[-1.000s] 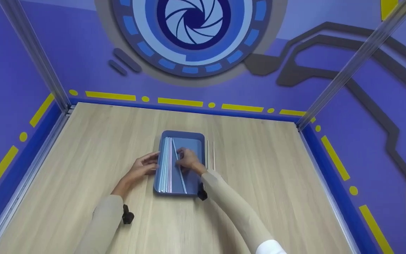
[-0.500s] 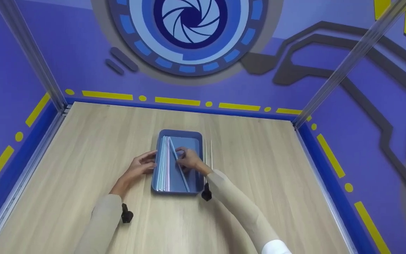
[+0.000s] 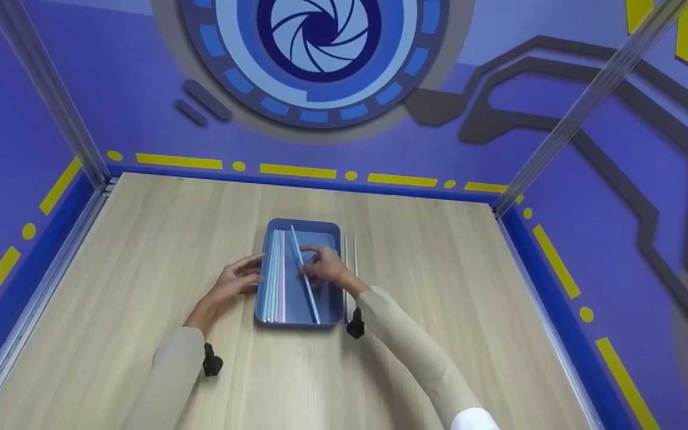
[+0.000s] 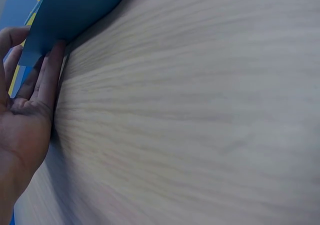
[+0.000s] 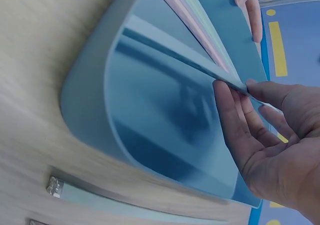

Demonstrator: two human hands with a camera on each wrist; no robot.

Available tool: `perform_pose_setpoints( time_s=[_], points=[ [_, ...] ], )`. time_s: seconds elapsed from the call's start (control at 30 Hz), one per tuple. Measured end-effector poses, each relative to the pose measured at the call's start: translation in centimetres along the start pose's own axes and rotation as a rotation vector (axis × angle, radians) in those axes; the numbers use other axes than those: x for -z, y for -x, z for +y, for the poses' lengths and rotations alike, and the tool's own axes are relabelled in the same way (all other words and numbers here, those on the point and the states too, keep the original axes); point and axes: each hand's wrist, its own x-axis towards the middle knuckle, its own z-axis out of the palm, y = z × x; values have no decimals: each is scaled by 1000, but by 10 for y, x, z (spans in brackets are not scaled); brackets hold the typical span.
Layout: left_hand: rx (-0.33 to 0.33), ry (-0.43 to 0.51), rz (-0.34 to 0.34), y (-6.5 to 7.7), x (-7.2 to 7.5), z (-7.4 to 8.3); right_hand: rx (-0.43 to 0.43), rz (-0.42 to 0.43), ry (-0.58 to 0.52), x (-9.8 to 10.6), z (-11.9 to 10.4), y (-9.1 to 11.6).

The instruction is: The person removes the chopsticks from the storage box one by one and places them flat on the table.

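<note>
My right hand [image 3: 325, 266] pinches a light-blue chopstick [image 3: 308, 286] between thumb and fingertips, over the blue tray [image 3: 331, 229]. The chopstick slants, its lower end near the tray's front wall. In the right wrist view, the same chopstick [image 5: 175, 56] crosses above the tray floor. Several pale-blue chopsticks [image 3: 273, 275] and a pink chopstick [image 3: 283, 280] lie side by side along the tray's left wall. My left hand [image 3: 237, 279] rests with extended fingers against that wall from outside. In the left wrist view, fingers [image 4: 50, 75] touch the tray's outer side.
Two thin chopsticks [image 3: 356, 257] lie on the wooden table [image 3: 439, 310] just right of the tray, partly hidden by my right forearm. One shows a silver end [image 5: 56, 187] in the right wrist view. Blue panels [image 3: 141, 77] enclose the table's back and sides.
The held chopstick's far end has come away from the row, and the chopstick now stands apart from the pink one. My right hand has shifted slightly right; the left hand stays at the tray.
</note>
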Motion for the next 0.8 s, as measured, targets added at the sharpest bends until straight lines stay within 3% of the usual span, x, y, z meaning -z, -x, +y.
perform_pose_setpoints(
  time_s=[0.37, 0.57, 0.8],
  points=[
    [-25, -1, -3, 2, 1, 2, -35, -17, -87, 9, -2, 5],
    [-2, 22, -1, -1, 2, 0, -36, -27, -158, 15, 1, 9],
    [7, -17, -7, 0, 2, 0, -28, -17, -210, 23, 5, 14]
  ],
)
